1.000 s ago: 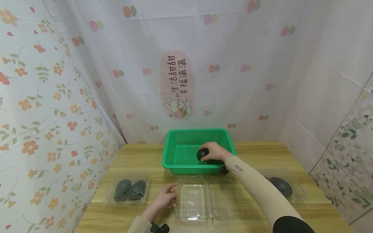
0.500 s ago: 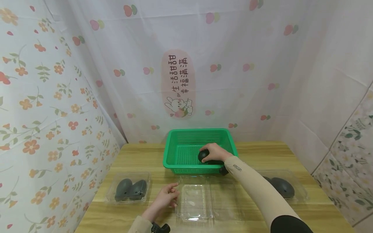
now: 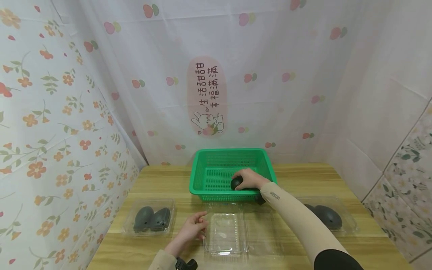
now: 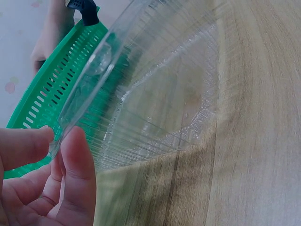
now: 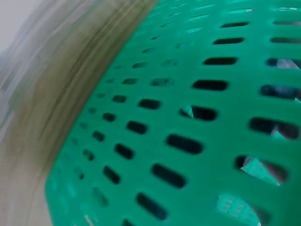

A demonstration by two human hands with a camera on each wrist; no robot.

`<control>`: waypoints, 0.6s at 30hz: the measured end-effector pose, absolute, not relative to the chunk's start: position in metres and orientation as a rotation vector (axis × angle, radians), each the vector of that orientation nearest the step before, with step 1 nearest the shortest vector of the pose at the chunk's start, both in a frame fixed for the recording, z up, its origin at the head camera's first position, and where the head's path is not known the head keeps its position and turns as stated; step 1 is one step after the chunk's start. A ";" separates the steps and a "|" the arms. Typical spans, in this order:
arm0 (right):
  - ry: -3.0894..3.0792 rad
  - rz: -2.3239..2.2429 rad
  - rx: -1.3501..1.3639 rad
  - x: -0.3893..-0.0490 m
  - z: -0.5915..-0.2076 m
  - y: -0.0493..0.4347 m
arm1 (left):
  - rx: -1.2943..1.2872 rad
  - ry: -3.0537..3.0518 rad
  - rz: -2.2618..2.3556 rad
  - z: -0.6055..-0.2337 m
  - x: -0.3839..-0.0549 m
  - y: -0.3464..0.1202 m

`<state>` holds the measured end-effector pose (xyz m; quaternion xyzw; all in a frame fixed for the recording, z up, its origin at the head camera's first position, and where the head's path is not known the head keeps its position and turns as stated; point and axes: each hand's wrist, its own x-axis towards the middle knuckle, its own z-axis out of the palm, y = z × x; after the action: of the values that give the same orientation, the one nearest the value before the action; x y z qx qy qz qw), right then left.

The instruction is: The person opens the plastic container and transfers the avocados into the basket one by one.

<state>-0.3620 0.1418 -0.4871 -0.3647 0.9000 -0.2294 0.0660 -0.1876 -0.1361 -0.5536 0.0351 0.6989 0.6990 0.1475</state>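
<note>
1. Container of clear, rectangular plastic [image 3: 152,204] at far left holds two dark, rounded objects [image 3: 143,218], well apart from the work.
2. Left hand [image 3: 194,227] pinches the edge of an open, clear, ribbed plastic box [image 3: 224,232] between thumb and forefinger. A light pinch should do; such thin plastic could flex or skid if squeezed.
3. Hinged clear lid [image 3: 263,232] lies folded out to the box's right, near the right forearm; dropping the elbow could catch it.
4. Green perforated plastic basket [image 3: 229,193] stands behind the box; its near rim looks the main obstacle, with the right wrist passing over it.
5. Right hand [image 3: 249,177] curls round a smooth, dark, rounded object [image 3: 237,183] inside the basket's near right part. Its surface may be slippery, so gripping the broad middle and raising it straight past the rim seems best. Whether another lies under the palm, I cannot tell.
6. Another clear plastic container [image 3: 347,221], far right, holds more dark objects [image 3: 328,217], partly hidden by the beige sleeve [image 3: 293,213].
</note>
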 end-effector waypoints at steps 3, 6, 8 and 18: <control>2.708 -0.679 -1.109 -0.360 -0.490 0.145 | 0.103 2.013 2.007 -0.553 -0.187 -0.136; 2.701 -0.671 -1.075 -0.360 -0.494 0.147 | 0.112 2.021 2.001 -0.553 -0.187 -0.136; 2.696 -0.679 -1.044 -0.361 -0.496 0.147 | 0.111 2.021 2.002 -0.553 -0.187 -0.136; 2.693 -0.625 -1.008 -0.361 -0.499 0.145 | 0.105 2.024 2.001 -0.553 -0.187 -0.135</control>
<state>-0.3608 0.1446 -0.4995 -0.3409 0.9106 -0.2114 0.0993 -0.1868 -0.1353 -0.5532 0.0364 0.7031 0.6949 0.1463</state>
